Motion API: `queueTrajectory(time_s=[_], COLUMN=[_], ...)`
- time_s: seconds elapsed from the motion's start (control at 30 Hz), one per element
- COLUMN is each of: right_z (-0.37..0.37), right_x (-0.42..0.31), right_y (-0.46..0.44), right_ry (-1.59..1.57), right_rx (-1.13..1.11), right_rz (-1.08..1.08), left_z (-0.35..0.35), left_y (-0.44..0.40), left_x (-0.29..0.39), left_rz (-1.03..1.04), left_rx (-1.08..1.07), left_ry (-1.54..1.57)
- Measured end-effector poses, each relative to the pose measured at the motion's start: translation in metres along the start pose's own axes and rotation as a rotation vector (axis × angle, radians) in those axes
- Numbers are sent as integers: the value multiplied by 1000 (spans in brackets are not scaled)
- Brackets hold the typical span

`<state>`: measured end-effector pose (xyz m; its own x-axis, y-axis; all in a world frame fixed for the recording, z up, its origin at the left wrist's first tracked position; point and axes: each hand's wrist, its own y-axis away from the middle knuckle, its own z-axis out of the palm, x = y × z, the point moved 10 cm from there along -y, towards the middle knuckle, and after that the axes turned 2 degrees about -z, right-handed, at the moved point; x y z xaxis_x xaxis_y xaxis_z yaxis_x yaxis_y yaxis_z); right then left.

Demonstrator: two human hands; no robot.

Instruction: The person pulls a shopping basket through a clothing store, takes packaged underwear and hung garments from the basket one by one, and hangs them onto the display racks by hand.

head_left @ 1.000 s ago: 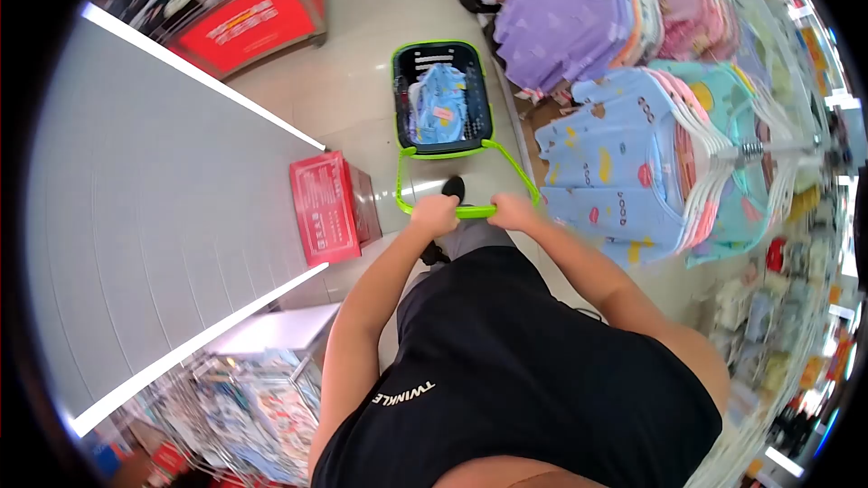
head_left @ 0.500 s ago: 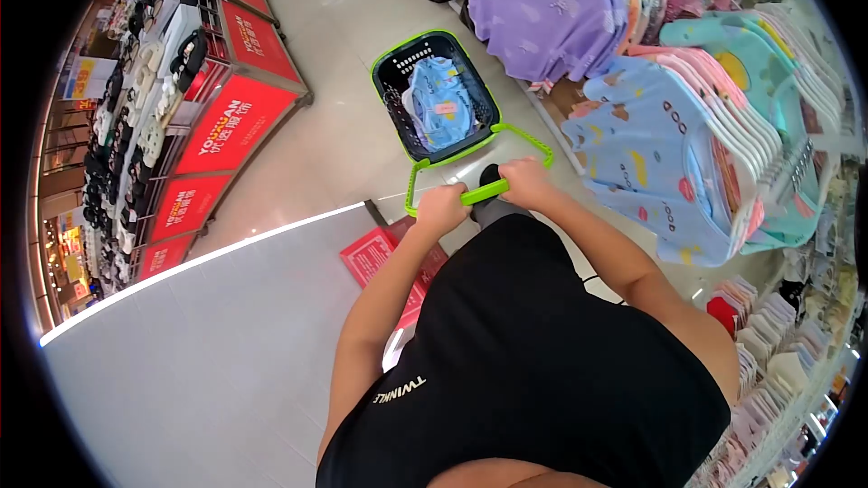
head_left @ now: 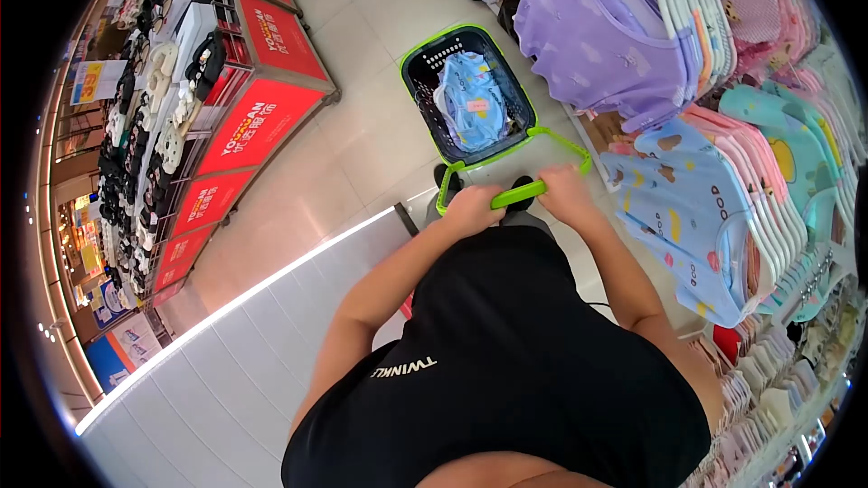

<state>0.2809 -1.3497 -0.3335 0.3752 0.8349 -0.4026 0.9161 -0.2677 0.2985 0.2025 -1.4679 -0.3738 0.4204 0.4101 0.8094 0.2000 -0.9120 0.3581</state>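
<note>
A dark shopping basket point(head_left: 520, 122) with a bright green rim sits on the tiled floor ahead of me. Inside lies a folded light-blue printed garment point(head_left: 475, 95) with a small pink label on it. The basket's green handle point(head_left: 520, 193) is swung toward my body. My left hand point(head_left: 475, 210) is closed round the left part of its grip, and my right hand point(head_left: 571, 194) is closed at the right end. Part of the grip shows between the two fists. My dark shoes show partly, just beyond the handle.
Children's tops on hangers point(head_left: 674, 208) crowd the right side, with a purple top point(head_left: 597, 45) farther up. On the left runs a shoe display point(head_left: 163, 108) with red sign panels point(head_left: 258, 122). A grey panel point(head_left: 271, 343) with a lit edge stands near my left arm.
The view has shifted, so the basket and handle appear farther right. Both of my shoes now show, where one did before. The red box by my left arm is mostly hidden. Both hands keep their grip.
</note>
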Motion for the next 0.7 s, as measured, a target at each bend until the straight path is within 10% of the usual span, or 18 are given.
queueTrajectory(time_s=[0.2,0.43,0.7], right_z=[-90,48,317], right_x=[-27,32,68], right_y=[-43,-144,-288], right_ry=[-143,-420,-800], right_rx=[622,471,-4], right_rz=[196,559,880], left_z=[-107,-244,-223], left_y=[-64,-205,-329], left_x=[-55,-238,-415], left_rz=[12,-35,-82], left_rx=[141,295,153], left_ry=[17,-19,-85])
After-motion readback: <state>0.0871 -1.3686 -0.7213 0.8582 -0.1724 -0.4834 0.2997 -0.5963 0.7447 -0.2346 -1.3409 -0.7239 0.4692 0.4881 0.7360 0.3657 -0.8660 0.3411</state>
